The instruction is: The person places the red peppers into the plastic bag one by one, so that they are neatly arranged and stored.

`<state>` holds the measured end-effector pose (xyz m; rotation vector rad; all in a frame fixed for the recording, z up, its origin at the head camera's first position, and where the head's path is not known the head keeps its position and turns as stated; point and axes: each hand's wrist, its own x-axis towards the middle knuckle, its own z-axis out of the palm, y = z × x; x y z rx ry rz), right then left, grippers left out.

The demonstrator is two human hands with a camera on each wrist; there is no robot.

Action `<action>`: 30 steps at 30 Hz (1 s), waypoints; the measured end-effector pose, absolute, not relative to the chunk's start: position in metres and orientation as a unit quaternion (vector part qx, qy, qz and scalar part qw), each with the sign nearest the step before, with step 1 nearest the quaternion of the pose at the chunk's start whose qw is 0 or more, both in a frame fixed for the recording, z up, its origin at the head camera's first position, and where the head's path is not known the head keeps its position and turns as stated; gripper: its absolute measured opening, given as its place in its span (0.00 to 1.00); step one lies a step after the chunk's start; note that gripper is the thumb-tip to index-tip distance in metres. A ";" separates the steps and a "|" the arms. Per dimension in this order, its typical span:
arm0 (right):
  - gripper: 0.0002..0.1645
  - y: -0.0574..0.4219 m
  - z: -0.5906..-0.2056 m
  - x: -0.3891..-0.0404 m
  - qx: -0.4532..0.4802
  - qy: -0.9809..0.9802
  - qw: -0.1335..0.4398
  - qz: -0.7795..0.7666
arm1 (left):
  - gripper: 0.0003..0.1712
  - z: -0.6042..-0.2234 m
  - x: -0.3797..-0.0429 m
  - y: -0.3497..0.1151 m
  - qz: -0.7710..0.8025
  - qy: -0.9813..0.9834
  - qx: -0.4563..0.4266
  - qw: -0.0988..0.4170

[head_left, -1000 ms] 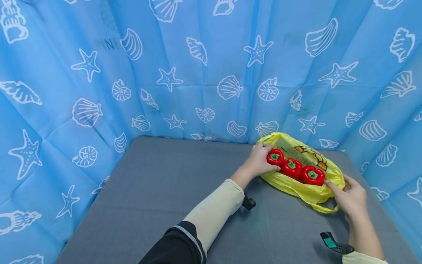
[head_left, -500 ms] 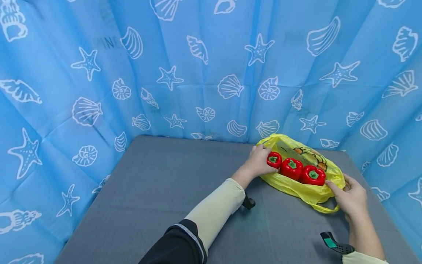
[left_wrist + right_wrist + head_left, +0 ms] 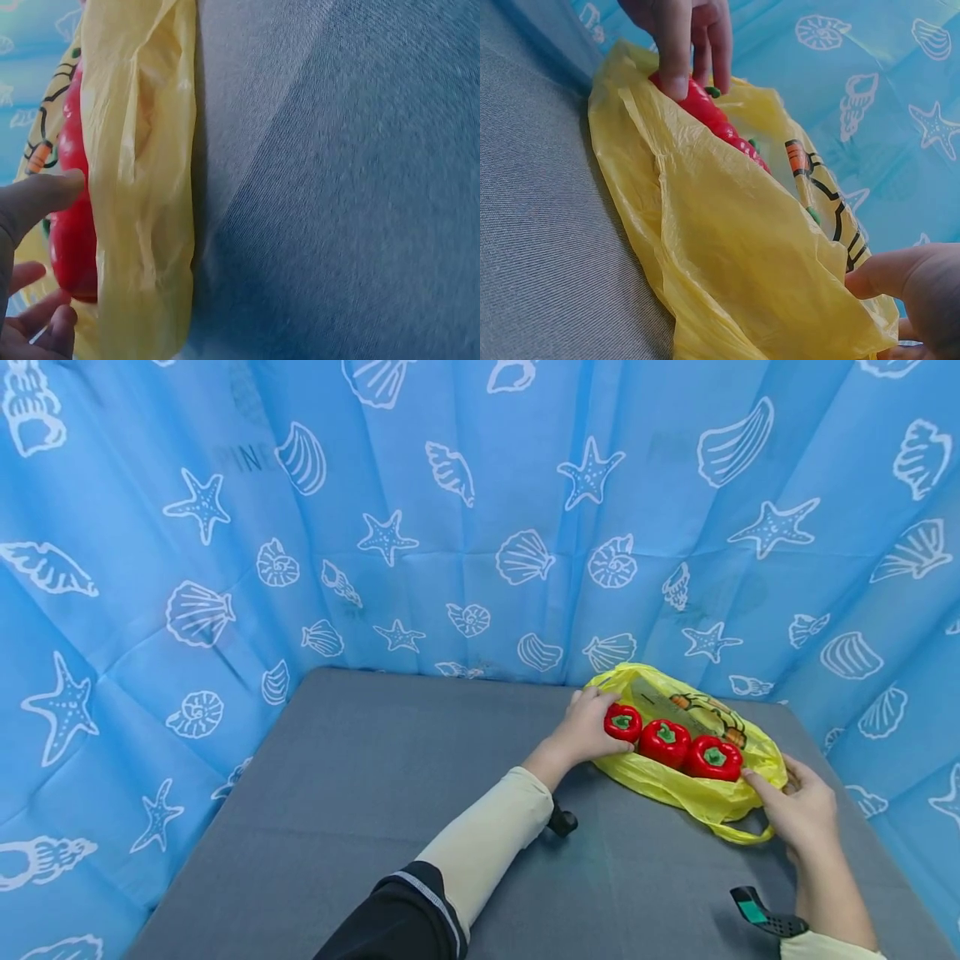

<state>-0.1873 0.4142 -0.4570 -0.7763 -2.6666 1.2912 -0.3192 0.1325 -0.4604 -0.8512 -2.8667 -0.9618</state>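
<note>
A yellow plastic bag point(image 3: 652, 772) lies open on its side at the table's right, a row of 3 red bell peppers inside its mouth. My left hand point(image 3: 588, 727) grips the leftmost bell pepper point(image 3: 622, 723), thumb on its near side and fingers at its far side. Beside it sit the middle bell pepper point(image 3: 665, 743) and the right bell pepper point(image 3: 714, 758), green stems toward me. At the bag's right end, my right hand point(image 3: 802, 806) holds the plastic, thumb at the rim and fingers partly hidden behind. In the right wrist view, the bag's front wall covers most of the peppers.
The grey cloth-covered table point(image 3: 390, 777) stretches left of the bag. Behind it hangs a blue curtain point(image 3: 465, 527) with white shells and starfish. One yellow bag handle point(image 3: 738, 837) loops onto the table near my right hand.
The leftmost bell pepper has shifted slightly toward me and down with my left hand on it. My right hand and the bag have barely moved.
</note>
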 end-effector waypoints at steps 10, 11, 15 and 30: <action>0.54 0.410 -0.455 -0.197 -0.259 -0.871 0.036 0.417 | 0.36 -0.452 -0.320 0.098 -0.363 -0.880 -0.305 0.019; 0.54 0.410 -0.455 -0.199 -0.260 -0.870 0.035 0.417 | 0.35 -0.452 -0.320 0.093 -0.370 -0.877 -0.307 0.017; 0.55 0.410 -0.455 -0.203 -0.261 -0.867 0.031 0.423 | 0.32 -0.451 -0.320 0.069 -0.390 -0.867 -0.311 0.011; 0.42 0.409 -0.455 -0.200 -0.202 -0.908 0.136 0.340 | 0.27 -0.443 -0.304 -0.021 -0.319 -0.911 -0.261 0.009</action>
